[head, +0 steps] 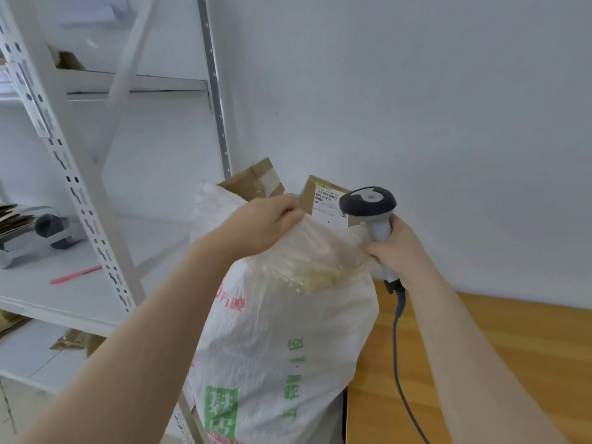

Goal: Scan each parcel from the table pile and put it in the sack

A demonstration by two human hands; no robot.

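A tall white woven sack (272, 341) with green and red print stands between the shelf and the table, stuffed full. At its mouth lies a flat parcel wrapped in clear tape (317, 261). My left hand (262, 224) grips the upper edge of that parcel. Behind it, a brown box with a white barcode label (323, 197) and another taped cardboard box (253, 181) stick out of the sack. My right hand (400, 251) holds a grey barcode scanner (368, 203) by its handle, pressed against the parcel's right side; its dark cable (397, 347) hangs down.
A wooden table (499, 354) fills the lower right, bare where visible. A white metal shelf rack (80, 193) stands on the left, carrying a tape dispenser (38, 232), a red pen (75, 274) and cardboard. A white wall is behind.
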